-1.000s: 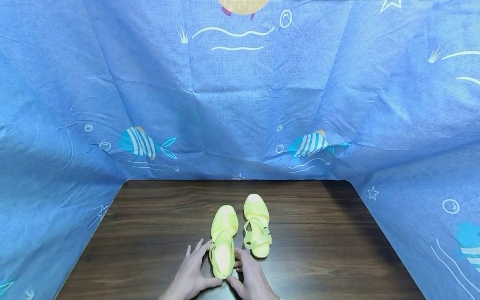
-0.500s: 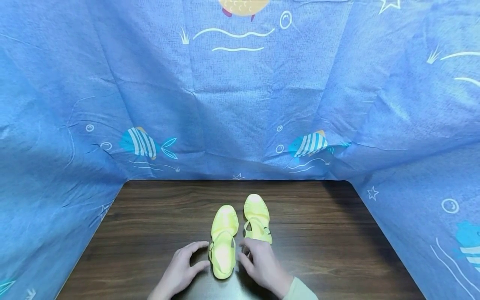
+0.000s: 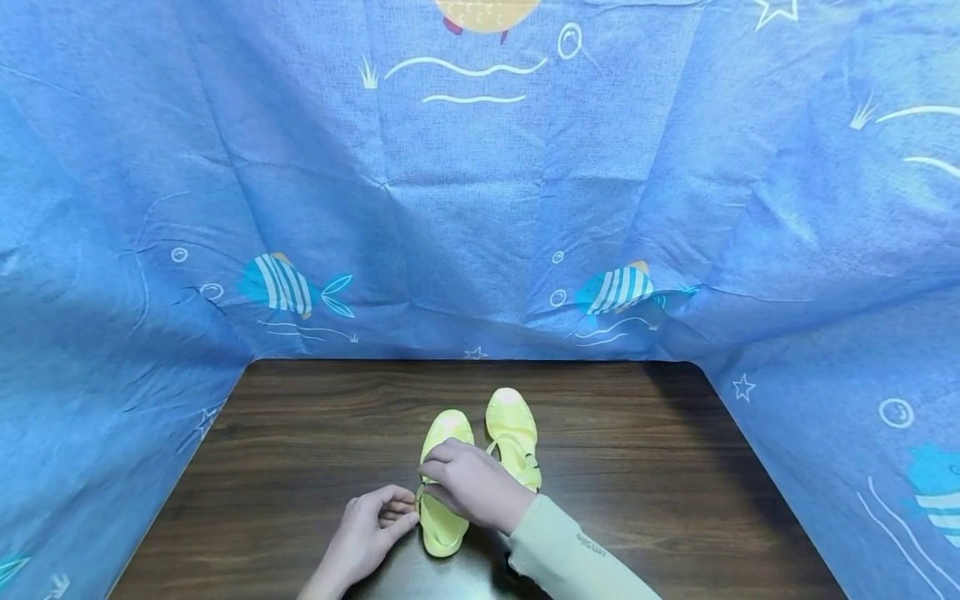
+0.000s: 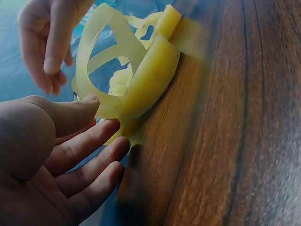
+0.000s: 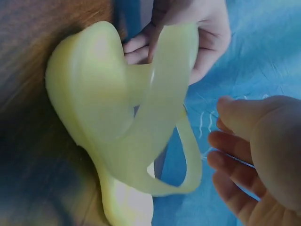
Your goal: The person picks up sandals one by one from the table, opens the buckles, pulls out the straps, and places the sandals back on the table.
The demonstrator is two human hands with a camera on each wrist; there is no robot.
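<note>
A pale yellow sandal (image 3: 444,533) rests on the table in front of me, toe pointing away. Its strap (image 4: 113,106) is pinched near the buckle side between the thumb and index finger of my left hand (image 3: 367,529), whose other fingers are loosely spread. Over the sandal's middle hovers my right hand (image 3: 480,487), covering part of it. The right wrist view shows those right fingers (image 5: 230,162) loosely bent, apart from the strap loop and holding nothing. The matching sandal (image 3: 510,417) lies just to the right, its heel hidden by the right arm.
The dark wood-grain table (image 3: 637,500) spreads out around both sandals. A blue cloth (image 3: 465,208) with fish and star drawings rises behind the table and along its sides. A pale green sleeve (image 3: 570,542) covers the right forearm.
Both hands first held the left sandal's heel end, then drew apart. Since then the right hand has crossed left over this sandal, while the left has come to its buckle side. The sandals stay put.
</note>
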